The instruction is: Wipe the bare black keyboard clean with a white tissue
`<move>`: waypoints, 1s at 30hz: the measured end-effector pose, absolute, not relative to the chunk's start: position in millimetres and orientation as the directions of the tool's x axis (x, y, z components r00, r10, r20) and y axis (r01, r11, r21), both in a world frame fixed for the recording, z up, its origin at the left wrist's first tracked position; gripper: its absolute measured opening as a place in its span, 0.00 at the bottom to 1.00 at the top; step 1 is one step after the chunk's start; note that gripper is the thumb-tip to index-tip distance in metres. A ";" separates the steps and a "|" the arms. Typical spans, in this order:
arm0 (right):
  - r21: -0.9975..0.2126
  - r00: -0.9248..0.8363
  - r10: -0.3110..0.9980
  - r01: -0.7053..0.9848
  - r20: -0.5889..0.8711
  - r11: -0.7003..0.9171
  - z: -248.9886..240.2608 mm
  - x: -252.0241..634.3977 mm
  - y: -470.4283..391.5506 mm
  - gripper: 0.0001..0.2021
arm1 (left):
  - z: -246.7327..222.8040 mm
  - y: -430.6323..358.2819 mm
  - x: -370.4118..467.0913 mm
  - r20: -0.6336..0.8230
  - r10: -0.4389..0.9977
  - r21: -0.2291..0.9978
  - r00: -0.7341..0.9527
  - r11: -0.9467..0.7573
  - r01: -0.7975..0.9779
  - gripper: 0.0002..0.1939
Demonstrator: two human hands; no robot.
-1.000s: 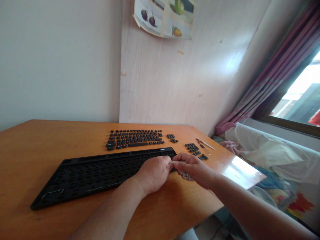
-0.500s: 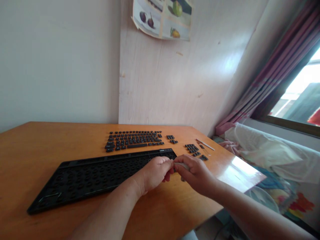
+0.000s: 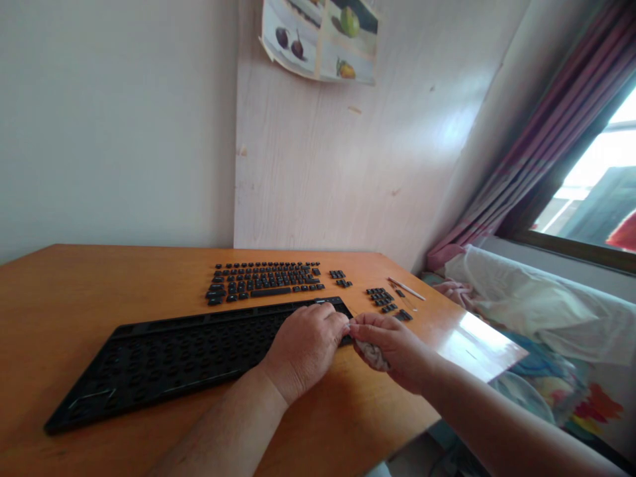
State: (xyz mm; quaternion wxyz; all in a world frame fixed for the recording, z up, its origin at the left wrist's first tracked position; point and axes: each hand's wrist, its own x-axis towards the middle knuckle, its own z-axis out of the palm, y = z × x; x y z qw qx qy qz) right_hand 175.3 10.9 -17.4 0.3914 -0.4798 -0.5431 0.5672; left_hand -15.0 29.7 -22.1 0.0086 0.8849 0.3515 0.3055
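Observation:
A black keyboard base (image 3: 173, 351), stripped of its keycaps, lies slanted on the desk under and left of my hands. My right hand (image 3: 397, 344) is closed around a crumpled greyish-white cloth (image 3: 373, 356), which bulges out below the fingers. My left hand (image 3: 308, 338) hovers over the base's right end with its fingers curled. Its fingertips meet those of my right hand, and a small whitish bit shows between them. What the left fingers pinch is mostly hidden behind the hand.
Loose black keycaps (image 3: 268, 278) lie in rows behind the base, with smaller groups of keycaps (image 3: 380, 297) to the right. A thin pen-like stick (image 3: 406, 288) rests near the right edge of the wooden desk (image 3: 119, 281). Covered bedding (image 3: 527, 291) lies beyond that edge.
My left hand has turned so its back faces up and its fingers point down more. More of the cloth now shows below my right hand. The view has shifted slightly.

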 end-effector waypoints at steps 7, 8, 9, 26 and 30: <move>-0.911 -0.180 0.983 0.396 0.048 0.117 -21.3 167.3 7.8 0.13 | -27.1 33.4 -14.4 0.409 0.803 0.623 0.434 -0.593 0.510 0.15; -0.858 -0.166 0.979 0.479 0.119 0.185 -22.0 166.4 7.2 0.11 | -28.5 34.2 -13.6 0.376 0.822 0.682 0.427 -0.558 0.473 0.15; -0.791 -0.164 0.967 0.557 0.195 0.254 -22.4 165.9 6.3 0.09 | -29.6 34.8 -12.8 0.337 0.840 0.736 0.426 -0.517 0.437 0.16; -0.544 -0.280 0.844 0.664 0.457 0.514 -6.8 163.9 -1.2 0.07 | -22.3 28.6 -13.2 0.052 0.840 0.999 0.540 -0.053 -0.015 0.19; -0.534 -0.242 0.861 0.700 0.447 0.474 -3.1 174.2 14.4 0.08 | -22.3 30.5 -12.1 0.070 0.908 0.989 0.413 -0.118 0.092 0.20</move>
